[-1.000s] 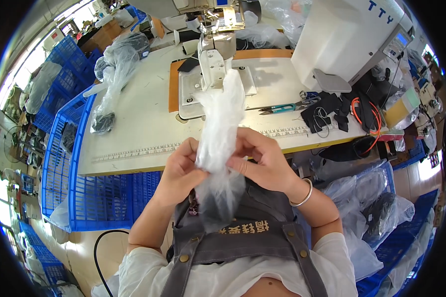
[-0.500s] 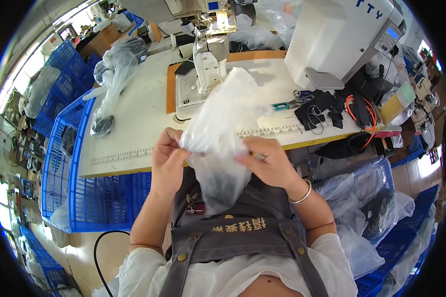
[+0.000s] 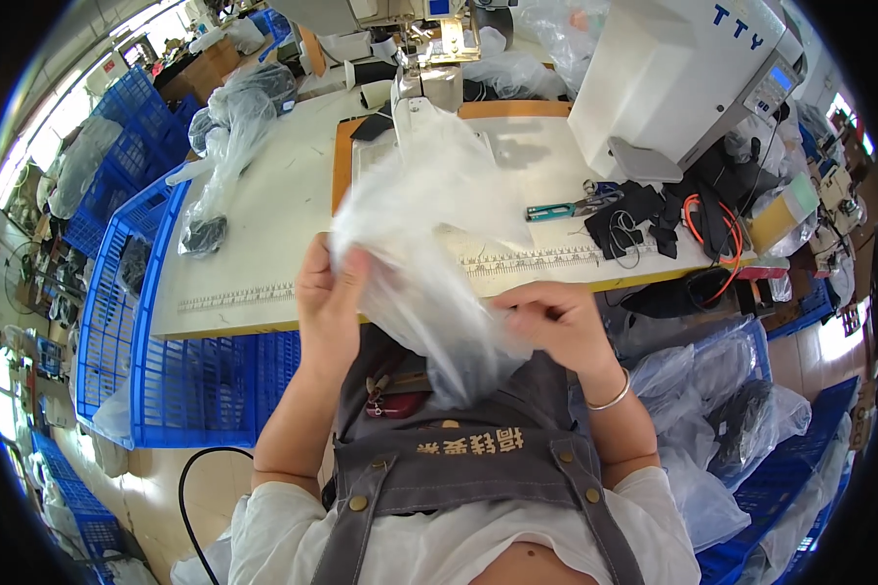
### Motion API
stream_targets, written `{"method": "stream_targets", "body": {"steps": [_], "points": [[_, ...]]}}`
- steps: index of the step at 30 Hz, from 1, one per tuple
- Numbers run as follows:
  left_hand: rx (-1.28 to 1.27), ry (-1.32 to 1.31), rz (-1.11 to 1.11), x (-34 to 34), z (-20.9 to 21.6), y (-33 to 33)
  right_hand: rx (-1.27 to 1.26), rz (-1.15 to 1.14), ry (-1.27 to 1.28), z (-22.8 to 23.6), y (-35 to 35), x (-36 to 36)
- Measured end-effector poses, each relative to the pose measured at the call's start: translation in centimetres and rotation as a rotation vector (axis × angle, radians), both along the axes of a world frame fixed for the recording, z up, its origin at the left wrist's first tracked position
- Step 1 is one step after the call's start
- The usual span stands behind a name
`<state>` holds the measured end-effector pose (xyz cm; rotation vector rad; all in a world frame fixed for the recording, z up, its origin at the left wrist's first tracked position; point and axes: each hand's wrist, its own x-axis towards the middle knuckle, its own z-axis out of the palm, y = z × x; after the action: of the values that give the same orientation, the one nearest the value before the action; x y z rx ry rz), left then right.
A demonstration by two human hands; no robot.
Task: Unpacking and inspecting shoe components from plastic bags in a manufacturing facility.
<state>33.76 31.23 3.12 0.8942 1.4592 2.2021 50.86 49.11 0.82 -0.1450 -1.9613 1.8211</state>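
Observation:
A thin translucent plastic bag (image 3: 419, 214), blurred by motion, hangs between my hands over the front edge of the worktable (image 3: 254, 224). My left hand (image 3: 330, 297) is closed on the bag's left side, thumb uppermost. On the right, my right hand (image 3: 554, 324) pinches the bag's lower right part with bent fingers. The bag's upper part stands up in front of the sewing machine (image 3: 429, 88) and hides some of its base plate. Its lower end falls before my grey apron (image 3: 439, 475). I cannot make out whether anything is inside it.
A blue plastic crate (image 3: 195, 400) stands against the table's left end. Teal-handled scissors (image 3: 556, 210) lie on the right near black fabric pieces (image 3: 629, 216) and an orange cord (image 3: 732, 229). Bagged items (image 3: 741, 409) fill a crate at the lower right.
The bag has tilted and spread, its top shifting left. My left hand has risen slightly; my right hand has moved right and a little down, so the hands are farther apart.

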Motion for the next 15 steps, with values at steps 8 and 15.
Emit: {"method": "stream_targets", "body": {"steps": [8,15], "points": [[0.163,-0.402,-0.477,-0.5,-0.3,-0.7,0.352,-0.355,0.154,-1.7,1.6,1.3],[-0.101,-0.463,-0.875,0.6,-0.4,0.3,0.681,-0.08,0.282,1.0,-0.5,-0.3]]}}
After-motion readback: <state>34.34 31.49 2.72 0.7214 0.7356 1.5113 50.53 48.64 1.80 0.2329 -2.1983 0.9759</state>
